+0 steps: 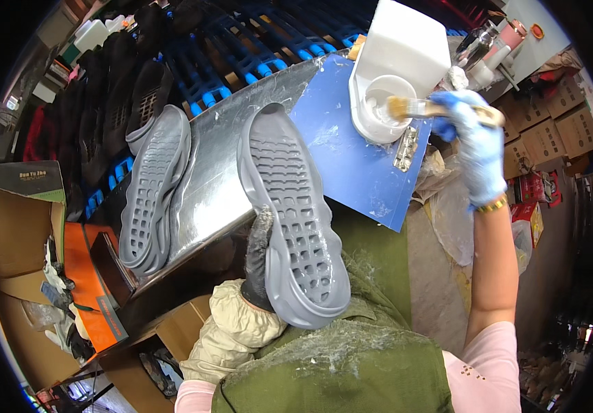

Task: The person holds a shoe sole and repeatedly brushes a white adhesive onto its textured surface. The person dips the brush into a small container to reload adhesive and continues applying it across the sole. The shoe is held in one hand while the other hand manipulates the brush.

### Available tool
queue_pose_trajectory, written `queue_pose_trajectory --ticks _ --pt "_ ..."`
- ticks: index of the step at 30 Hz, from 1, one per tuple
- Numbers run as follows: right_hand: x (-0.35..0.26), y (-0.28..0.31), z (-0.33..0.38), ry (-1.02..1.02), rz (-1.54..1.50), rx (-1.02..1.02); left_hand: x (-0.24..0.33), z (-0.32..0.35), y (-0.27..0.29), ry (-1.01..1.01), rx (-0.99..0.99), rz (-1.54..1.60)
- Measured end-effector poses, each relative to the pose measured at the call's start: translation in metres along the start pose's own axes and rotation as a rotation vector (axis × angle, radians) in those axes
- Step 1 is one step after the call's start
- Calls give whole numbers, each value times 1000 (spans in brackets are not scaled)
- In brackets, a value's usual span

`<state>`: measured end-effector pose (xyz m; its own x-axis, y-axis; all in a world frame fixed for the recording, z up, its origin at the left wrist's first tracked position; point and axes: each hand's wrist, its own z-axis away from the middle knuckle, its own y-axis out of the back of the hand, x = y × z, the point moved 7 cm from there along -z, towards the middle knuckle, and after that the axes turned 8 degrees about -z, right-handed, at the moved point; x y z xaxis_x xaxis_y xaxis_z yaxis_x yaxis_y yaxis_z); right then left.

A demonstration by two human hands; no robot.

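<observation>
My left hand (pixel 258 258), in a dark glue-crusted glove, is under a grey shoe sole (pixel 289 213) and holds it tread-up over my lap. My right hand (pixel 474 134), in a blue glove, grips a wooden-handled brush (pixel 424 108) whose bristles sit over the mouth of a white glue tub (pixel 379 103). A second grey sole (pixel 153 189) lies tread-up on the metal bench (pixel 217 186) to the left.
The tub stands on a blue board (pixel 348 162) smeared with glue. Dark shoe uppers (pixel 114 89) line a blue roller conveyor (pixel 255 48) beyond the bench. Cardboard boxes (pixel 14 234) sit at left, more boxes (pixel 551 124) at right. A green apron (pixel 351 358) covers my lap.
</observation>
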<state>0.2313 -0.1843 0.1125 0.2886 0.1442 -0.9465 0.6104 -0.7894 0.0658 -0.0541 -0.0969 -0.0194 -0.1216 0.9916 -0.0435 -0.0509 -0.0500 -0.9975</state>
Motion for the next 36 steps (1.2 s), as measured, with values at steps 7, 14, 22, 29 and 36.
queue_pose_trajectory --ticks 7,14,22,29,36 --pt "48 -56 64 -414 -534 -117 -23 -9 -10 -85 -47 -87" --pt "29 -130 64 -174 22 -366 -37 4 -4 -79 185 -46" --pt "13 -126 38 -134 158 -425 -33 27 46 41 -58 -5" --pt "2 -158 67 509 629 -630 -8 6 48 -347 449 -559" --pt "15 -160 35 507 561 -467 20 27 132 -499 588 -145"
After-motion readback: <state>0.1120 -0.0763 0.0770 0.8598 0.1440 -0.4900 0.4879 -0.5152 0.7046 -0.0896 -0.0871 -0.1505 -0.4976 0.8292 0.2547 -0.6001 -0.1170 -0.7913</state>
